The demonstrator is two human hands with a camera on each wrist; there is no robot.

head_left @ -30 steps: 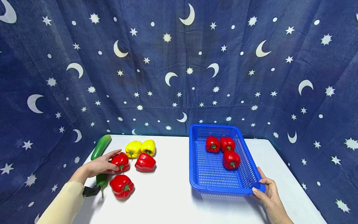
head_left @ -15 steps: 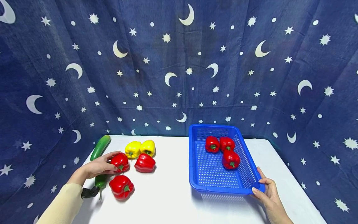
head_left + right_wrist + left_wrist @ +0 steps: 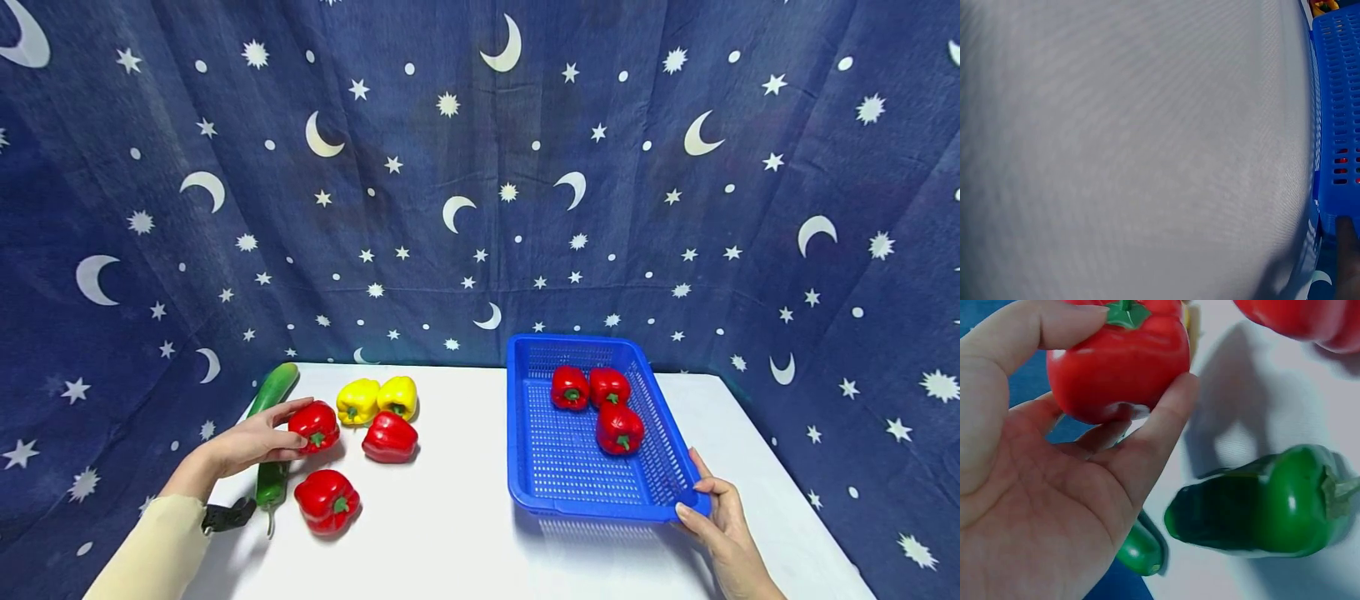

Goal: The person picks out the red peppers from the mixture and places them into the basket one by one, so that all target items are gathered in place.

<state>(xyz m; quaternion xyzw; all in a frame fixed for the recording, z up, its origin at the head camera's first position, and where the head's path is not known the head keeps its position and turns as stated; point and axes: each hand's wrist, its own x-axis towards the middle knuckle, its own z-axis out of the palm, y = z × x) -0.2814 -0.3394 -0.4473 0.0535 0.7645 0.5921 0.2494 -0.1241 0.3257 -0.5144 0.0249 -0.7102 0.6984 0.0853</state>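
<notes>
My left hand (image 3: 247, 442) pinches a red bell pepper (image 3: 318, 425), thumb on its stem side and fingers at its back and underside. In the left wrist view, the held red bell pepper (image 3: 1119, 372) is off the white table, its shadow to one side. At the right, my right hand (image 3: 723, 529) grips the near right corner of a blue plastic basket (image 3: 585, 507), thumb over the rim. Inside that basket lie three red bell peppers (image 3: 620, 428). In the right wrist view only a dark finger (image 3: 1347, 250) shows against the basket wall.
Two yellow bell peppers (image 3: 397, 397) and a red one (image 3: 390, 437) lie right of my left hand. Another red pepper (image 3: 327, 502) is nearer. A green cucumber (image 3: 276, 385) and a long green stemmed vegetable (image 3: 1291, 503) lie by the left edge. A starry curtain (image 3: 480, 167) surrounds the table.
My left hand has lifted the red bell pepper off the table and drawn it slightly left. My right hand and the basket have stayed in place.
</notes>
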